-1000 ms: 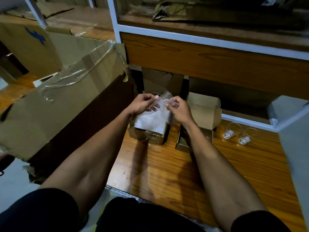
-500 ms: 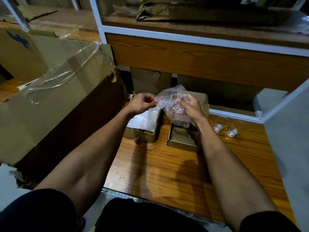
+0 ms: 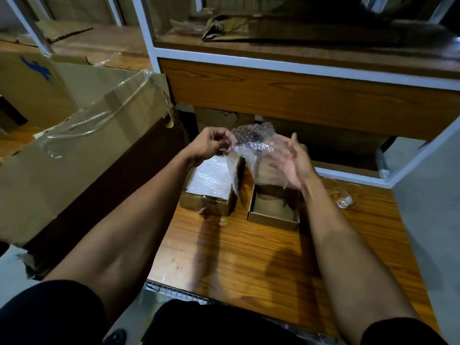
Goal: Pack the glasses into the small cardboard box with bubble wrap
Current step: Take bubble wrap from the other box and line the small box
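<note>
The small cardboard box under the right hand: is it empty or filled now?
Empty: the small cardboard box shows only its bare brown floor.

Bubble wrap held above open small cardboard box; glasses right.

Wooden floor, white-framed wooden shelving, dim light

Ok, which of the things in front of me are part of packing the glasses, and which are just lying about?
Part of the job:
- bubble wrap sheet, pinched by the left hand, right hand open beside it
- small open cardboard box
- box of bubble wrap
- glasses on the wooden table

Lying about:
- large taped cardboard box
- flattened cardboard on the shelf
</note>
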A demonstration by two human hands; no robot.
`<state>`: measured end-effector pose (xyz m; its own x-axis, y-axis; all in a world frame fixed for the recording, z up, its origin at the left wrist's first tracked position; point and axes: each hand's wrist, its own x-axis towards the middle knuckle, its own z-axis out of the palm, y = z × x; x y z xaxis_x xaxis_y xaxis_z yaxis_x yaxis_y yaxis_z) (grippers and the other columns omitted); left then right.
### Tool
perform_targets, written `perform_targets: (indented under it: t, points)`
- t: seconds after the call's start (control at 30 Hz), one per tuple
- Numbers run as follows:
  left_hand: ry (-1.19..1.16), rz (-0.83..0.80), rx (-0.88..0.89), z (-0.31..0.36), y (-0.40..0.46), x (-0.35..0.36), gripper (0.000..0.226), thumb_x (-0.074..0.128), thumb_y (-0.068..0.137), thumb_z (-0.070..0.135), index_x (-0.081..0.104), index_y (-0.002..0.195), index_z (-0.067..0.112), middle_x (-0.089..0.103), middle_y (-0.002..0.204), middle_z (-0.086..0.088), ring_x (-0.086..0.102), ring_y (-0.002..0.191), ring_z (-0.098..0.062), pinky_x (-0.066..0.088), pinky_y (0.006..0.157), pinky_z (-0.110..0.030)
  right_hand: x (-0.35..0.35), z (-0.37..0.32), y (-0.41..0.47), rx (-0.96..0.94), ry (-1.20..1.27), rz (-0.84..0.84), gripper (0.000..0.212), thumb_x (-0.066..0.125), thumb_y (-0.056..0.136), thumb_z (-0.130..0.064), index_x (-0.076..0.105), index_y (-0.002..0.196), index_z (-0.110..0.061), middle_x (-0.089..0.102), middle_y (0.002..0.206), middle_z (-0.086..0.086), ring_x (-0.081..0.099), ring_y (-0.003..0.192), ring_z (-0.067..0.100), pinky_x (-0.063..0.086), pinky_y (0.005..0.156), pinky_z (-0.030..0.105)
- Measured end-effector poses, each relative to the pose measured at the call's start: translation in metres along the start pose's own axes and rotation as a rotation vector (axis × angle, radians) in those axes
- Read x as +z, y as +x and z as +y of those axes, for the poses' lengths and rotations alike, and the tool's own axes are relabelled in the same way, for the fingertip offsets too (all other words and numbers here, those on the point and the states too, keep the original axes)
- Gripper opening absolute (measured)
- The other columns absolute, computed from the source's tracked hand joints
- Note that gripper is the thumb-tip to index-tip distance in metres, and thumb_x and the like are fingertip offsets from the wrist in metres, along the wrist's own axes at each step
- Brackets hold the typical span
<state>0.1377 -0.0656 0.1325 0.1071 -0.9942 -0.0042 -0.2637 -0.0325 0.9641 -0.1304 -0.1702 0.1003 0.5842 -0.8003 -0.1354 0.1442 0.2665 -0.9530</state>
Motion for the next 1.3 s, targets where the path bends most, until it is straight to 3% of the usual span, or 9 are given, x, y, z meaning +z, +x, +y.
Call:
perform_targets:
  t: [0.17, 0.3, 0.43, 0.63, 0.73, 0.87, 1.0, 1.17, 1.3]
  points:
    - [-0.068, -0.076, 0.025, 0.008, -0.001, 0.001, 0.02, 0.057, 0.103, -0.003, 0.073, 0.093, 0.004, 0.073, 0.108, -0.024, 0.067, 0.101, -0.034, 0.052, 0.093, -0.051, -0.013, 0.018, 0.003, 0.135, -0.178, -0.025, 0.04, 0.047, 0.11, -0.041, 0.057, 0.145, -0.023, 0.058, 0.147, 0.007, 0.059, 0.133, 0.029, 0.048, 0.113, 0.048]
    - [-0.173, -0.096, 0.021, 0.008, -0.004, 0.006, 0.029, 0.056, 0.1, -0.007, 0.078, 0.089, 0.008, 0.073, 0.114, -0.017, 0.069, 0.108, -0.03, 0.056, 0.093, -0.044, -0.002, 0.027, -0.005, 0.279, -0.236, -0.045, 0.071, 0.047, 0.103, -0.061, 0.043, 0.154, -0.012, 0.06, 0.096, -0.002, 0.061, 0.087, 0.012, 0.055, 0.093, 0.036]
    - [-0.218, -0.134, 0.027, 0.009, -0.004, 0.008, 0.038, 0.054, 0.097, -0.01, 0.081, 0.084, 0.013, 0.072, 0.117, -0.015, 0.066, 0.115, -0.031, 0.052, 0.098, -0.047, 0.005, 0.04, -0.003, 0.321, -0.148, -0.071, 0.064, 0.05, 0.099, -0.068, 0.054, 0.141, -0.019, 0.066, 0.132, 0.012, 0.06, 0.128, 0.029, 0.041, 0.117, 0.052]
    - [-0.183, -0.115, 0.024, 0.002, 0.0, -0.004, 0.039, 0.055, 0.096, -0.012, 0.082, 0.085, 0.014, 0.072, 0.121, -0.016, 0.063, 0.121, -0.036, 0.042, 0.107, -0.062, 0.003, 0.038, 0.0, 0.247, 0.037, -0.023, 0.047, 0.065, 0.101, -0.042, 0.065, 0.133, -0.007, 0.068, 0.134, 0.019, 0.06, 0.132, 0.038, 0.046, 0.114, 0.056]
    - [-0.194, -0.063, -0.007, -0.004, -0.005, -0.007, 0.044, 0.055, 0.096, -0.015, 0.081, 0.079, 0.017, 0.075, 0.114, -0.011, 0.068, 0.113, -0.024, 0.052, 0.097, -0.044, -0.01, 0.031, -0.001, 0.22, 0.122, 0.011, 0.051, 0.065, 0.103, -0.031, 0.056, 0.144, -0.004, 0.069, 0.128, 0.015, 0.059, 0.133, 0.037, 0.046, 0.113, 0.059]
    - [-0.176, -0.01, -0.021, -0.017, -0.01, 0.0, 0.046, 0.058, 0.093, -0.017, 0.079, 0.075, 0.019, 0.075, 0.103, -0.004, 0.066, 0.099, -0.016, 0.047, 0.075, -0.025, -0.02, 0.021, -0.005, 0.201, 0.21, 0.001, 0.057, 0.063, 0.102, -0.037, 0.052, 0.145, -0.001, 0.068, 0.131, 0.016, 0.067, 0.123, 0.033, 0.06, 0.092, 0.05]
    - [-0.175, 0.036, -0.033, -0.028, -0.01, 0.005, 0.028, 0.066, 0.094, -0.01, 0.076, 0.095, 0.016, 0.073, 0.092, -0.001, 0.061, 0.081, -0.011, 0.044, 0.065, -0.02, -0.024, 0.015, -0.006, 0.234, 0.222, -0.016, 0.063, 0.072, 0.097, -0.037, 0.054, 0.148, -0.004, 0.061, 0.143, 0.023, 0.059, 0.132, 0.042, 0.045, 0.112, 0.063]
    - [-0.188, 0.14, -0.033, -0.026, -0.009, 0.002, 0.026, 0.064, 0.096, -0.009, 0.07, 0.107, 0.013, 0.072, 0.093, -0.001, 0.06, 0.081, -0.009, 0.042, 0.064, -0.019, -0.029, 0.01, -0.013, 0.191, 0.29, -0.049, 0.021, 0.064, 0.097, -0.02, 0.075, 0.114, -0.013, 0.073, 0.123, 0.009, 0.07, 0.113, 0.026, 0.058, 0.095, 0.052]
    - [-0.113, 0.162, -0.016, -0.025, -0.007, -0.001, 0.023, 0.058, 0.099, -0.011, 0.07, 0.098, 0.009, 0.073, 0.078, 0.009, 0.061, 0.069, 0.0, 0.046, 0.063, -0.014, -0.033, 0.002, -0.012, 0.114, 0.307, -0.062, 0.016, 0.066, 0.094, -0.009, 0.068, 0.11, -0.013, 0.077, 0.112, 0.004, 0.071, 0.105, 0.02, 0.057, 0.094, 0.041]
